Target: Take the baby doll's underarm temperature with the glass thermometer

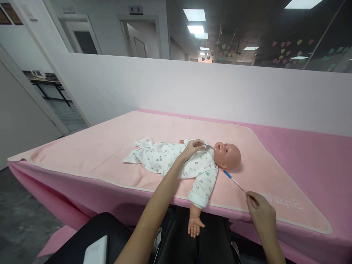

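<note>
Fingers of my left hand point(194, 146) are lying bent on the chest of the doll point(228, 156), just below its chin, touching the white printed sleepsuit point(176, 161); I cannot tell whether they are pinching the cloth or only resting on it. My forearm is reaching up to it across the doll's near side. My right hand point(261, 212) is closing its fingertips around the near end of a thin stick point(235, 182), and the stick is slanting up and away from me so that its blue end is pointing at the doll's neck and sitting just beside the near shoulder, apart from the skin as far as I can see. The doll is lying on its back, head to my right and legs to my left, face turned upward. Its near arm is hanging over the table edge toward me, with the bare doll hand point(195, 226) dangling below the sleeve cuff. Under the doll a peach blanket point(104, 146) is spreading out on all sides, and beyond that, to the doll's right and behind its head, a pink table cover point(308, 146) is showing. Behind the doll a white partition point(192, 88) is standing along the far edge.
</note>
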A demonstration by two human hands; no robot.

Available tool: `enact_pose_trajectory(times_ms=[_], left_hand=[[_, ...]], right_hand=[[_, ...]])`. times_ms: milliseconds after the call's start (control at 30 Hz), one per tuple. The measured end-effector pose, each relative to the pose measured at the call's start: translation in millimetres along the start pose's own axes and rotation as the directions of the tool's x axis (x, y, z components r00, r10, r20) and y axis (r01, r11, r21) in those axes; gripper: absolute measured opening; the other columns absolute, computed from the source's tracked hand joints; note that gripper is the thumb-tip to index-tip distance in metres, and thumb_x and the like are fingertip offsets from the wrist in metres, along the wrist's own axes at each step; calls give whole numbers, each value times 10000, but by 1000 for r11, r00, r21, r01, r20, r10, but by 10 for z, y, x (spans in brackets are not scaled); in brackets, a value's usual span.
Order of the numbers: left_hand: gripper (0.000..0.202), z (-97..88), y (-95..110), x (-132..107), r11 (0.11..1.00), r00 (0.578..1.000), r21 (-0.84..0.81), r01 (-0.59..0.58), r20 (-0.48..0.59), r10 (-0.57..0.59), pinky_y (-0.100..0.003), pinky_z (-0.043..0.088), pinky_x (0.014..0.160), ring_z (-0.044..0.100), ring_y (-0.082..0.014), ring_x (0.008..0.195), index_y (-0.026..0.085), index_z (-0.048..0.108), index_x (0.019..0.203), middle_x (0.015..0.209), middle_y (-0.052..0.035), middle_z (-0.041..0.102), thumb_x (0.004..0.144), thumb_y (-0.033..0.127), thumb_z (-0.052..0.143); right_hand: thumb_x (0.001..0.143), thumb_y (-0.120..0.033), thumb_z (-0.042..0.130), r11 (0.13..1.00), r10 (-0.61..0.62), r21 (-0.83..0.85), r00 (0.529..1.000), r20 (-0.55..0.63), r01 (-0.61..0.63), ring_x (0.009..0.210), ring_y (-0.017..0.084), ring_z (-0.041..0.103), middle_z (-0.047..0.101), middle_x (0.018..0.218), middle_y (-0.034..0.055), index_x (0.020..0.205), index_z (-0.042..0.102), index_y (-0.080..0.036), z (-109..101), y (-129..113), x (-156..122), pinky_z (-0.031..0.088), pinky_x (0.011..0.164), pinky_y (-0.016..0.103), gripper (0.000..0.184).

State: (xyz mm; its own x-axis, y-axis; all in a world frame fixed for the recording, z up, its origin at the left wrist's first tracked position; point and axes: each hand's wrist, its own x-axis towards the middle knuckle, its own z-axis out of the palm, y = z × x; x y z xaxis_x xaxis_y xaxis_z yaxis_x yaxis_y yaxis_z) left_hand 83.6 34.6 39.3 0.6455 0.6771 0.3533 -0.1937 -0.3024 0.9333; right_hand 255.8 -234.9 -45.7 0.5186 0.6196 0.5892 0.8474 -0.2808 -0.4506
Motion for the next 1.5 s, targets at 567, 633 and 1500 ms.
enact_pose_trajectory(times_ms=[567, 633, 1500], left_hand=[[207, -6, -79, 21, 998, 996, -61, -23, -90, 18, -246, 412, 696, 542, -113, 715, 114, 644, 765, 757, -29, 615, 622, 259, 682], [220, -16, -83, 23, 999, 996, -31, -24, -86, 21, -239, 412, 676, 541, -109, 702, 114, 648, 789, 760, -32, 617, 632, 264, 681], [324, -129, -31, -45, 989, 982, 128, 67, 165, -88, -287, 463, 743, 610, -186, 802, 116, 693, 874, 838, -93, 686, 648, 349, 690]], right_hand=[[763, -123, 408, 962, -273, 45, 959, 77, 270, 635, 184, 565, 614, 805, 114, 944, 583, -132, 1034, -1486, 1050, 384, 533, 276, 252], [785, -139, 386, 948, -283, 150, 959, -12, 282, 730, 192, 576, 614, 853, 104, 962, 582, -145, 1060, -1443, 1015, 418, 594, 283, 264], [868, -261, 377, 823, -179, 515, 970, -167, 240, 784, 157, 550, 609, 862, 69, 931, 571, -162, 1077, -1402, 983, 444, 725, 294, 227]])
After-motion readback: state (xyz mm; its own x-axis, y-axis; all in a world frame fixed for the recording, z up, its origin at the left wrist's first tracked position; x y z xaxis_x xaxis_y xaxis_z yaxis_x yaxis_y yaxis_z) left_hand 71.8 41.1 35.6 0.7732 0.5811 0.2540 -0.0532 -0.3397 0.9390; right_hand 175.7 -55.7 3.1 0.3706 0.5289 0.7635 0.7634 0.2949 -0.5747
